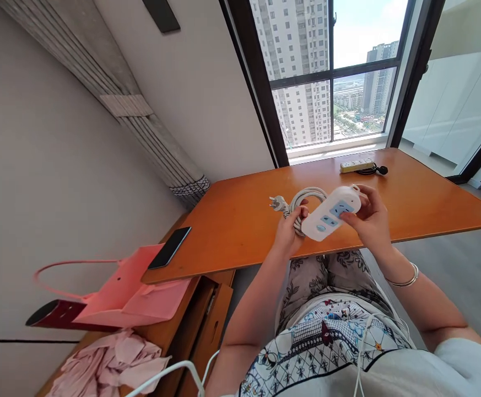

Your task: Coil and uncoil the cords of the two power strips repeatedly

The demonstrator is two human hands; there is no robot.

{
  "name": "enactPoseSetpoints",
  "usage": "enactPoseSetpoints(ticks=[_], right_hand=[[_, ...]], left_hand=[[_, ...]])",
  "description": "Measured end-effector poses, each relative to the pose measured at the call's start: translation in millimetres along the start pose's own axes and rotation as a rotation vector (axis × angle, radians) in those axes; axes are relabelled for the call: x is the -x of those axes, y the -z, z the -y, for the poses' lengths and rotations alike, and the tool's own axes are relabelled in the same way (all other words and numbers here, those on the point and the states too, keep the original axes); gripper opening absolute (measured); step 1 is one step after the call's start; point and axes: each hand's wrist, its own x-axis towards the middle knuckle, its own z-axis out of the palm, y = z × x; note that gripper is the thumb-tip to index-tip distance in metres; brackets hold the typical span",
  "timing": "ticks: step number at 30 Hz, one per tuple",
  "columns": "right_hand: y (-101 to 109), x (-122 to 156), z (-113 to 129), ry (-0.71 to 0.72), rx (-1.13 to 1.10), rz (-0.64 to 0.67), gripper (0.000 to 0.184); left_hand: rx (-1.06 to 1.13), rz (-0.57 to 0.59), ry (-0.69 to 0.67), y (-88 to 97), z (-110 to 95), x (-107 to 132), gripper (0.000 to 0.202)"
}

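A white power strip (330, 216) with blue sockets is held above the near edge of the orange wooden table (240, 220). My right hand (370, 218) grips its far end, fingers curled round it. My left hand (290, 229) is closed round the strip's coiled white cable (306, 196). The plug (277, 204) sticks out to the left of the coil.
A yellow power strip (356, 165) with a black cable (374, 170) lies near the window. A black phone (169, 247) rests at the table's left corner. A pink bag (128, 286) and pink cloth (116, 364) lie on a lower wooden unit at the left.
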Motion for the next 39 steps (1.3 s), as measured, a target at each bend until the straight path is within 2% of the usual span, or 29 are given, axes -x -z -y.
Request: enactPoseSetpoints(ticks=[3, 6, 8, 12, 14, 16, 17, 20, 22, 25, 27, 29, 31, 33, 36, 39], right_hand=[[-21.2, -10.5, -19.6, -0.173, -0.203, -0.135, 0.062], [-36.9, -0.8, -33.2, -0.437, -0.391, -0.069, 0.070], [-41.6, 10.4, -36.8, -0.533, -0.479, -0.023, 0.072], [-40.4, 18.5, -37.9, -0.563, -0.520, -0.048, 0.067], [-36.2, 13.7, -38.3, -0.522, -0.499, -0.065, 0.067], [-29.5, 6.4, -39.1, -0.457, -0.456, -0.079, 0.067], [-25.1, 2.5, -39.6, -0.429, -0.429, -0.083, 0.066], [-7.7, -8.6, -41.6, -0.407, -0.336, -0.032, 0.060], [4.9, -15.4, -43.0, -0.420, -0.277, 0.033, 0.058], [20.7, -23.9, -44.3, -0.427, -0.211, 0.101, 0.059], [28.5, -28.3, -44.5, -0.425, -0.165, 0.131, 0.060], [35.5, -32.3, -44.4, -0.440, -0.108, 0.173, 0.060], [44.0, -36.9, -44.5, -0.471, -0.052, 0.226, 0.059], [56.3, -43.7, -45.5, -0.505, 0.010, 0.284, 0.057], [84.1, -59.5, -49.4, -0.565, 0.124, 0.354, 0.050], [120.6, -81.9, -54.9, -0.654, 0.232, 0.322, 0.041]], left_hand=[[0.048, -0.006, -0.050, -11.3, 6.8, 10.5, 0.020], [0.052, -0.019, -0.122, -16.9, 15.7, 16.1, 0.024], [0.055, -0.026, -0.145, -16.9, 24.4, 17.3, 0.027], [0.012, -0.087, -0.197, -9.5, 48.3, 17.6, 0.031], [-0.069, -0.149, -0.236, -2.0, 59.6, 17.7, 0.032], [-0.181, -0.143, -0.277, 8.0, 66.5, 17.8, 0.035], [-0.238, -0.084, -0.287, 13.6, 67.6, 17.9, 0.039], [-0.352, 0.255, -0.221, 29.7, 63.2, 18.5, 0.067], [-0.375, 0.431, -0.164, 37.6, 57.6, 18.3, 0.086], [-0.340, 0.571, -0.066, 44.2, 52.8, 16.1, 0.112], [-0.275, 0.605, 0.014, 46.2, 53.5, 13.7, 0.127], [-0.229, 0.562, 0.076, 46.7, 57.5, 10.8, 0.121], [-0.234, 0.501, 0.127, 46.1, 64.0, 7.4, 0.103], [-0.268, 0.495, 0.184, 45.4, 71.3, 3.3, 0.091], [-0.333, 0.544, 0.239, 47.1, 79.3, -3.7, 0.078], [-0.368, 0.519, 0.187, 52.8, 81.1, -11.2, 0.059]])
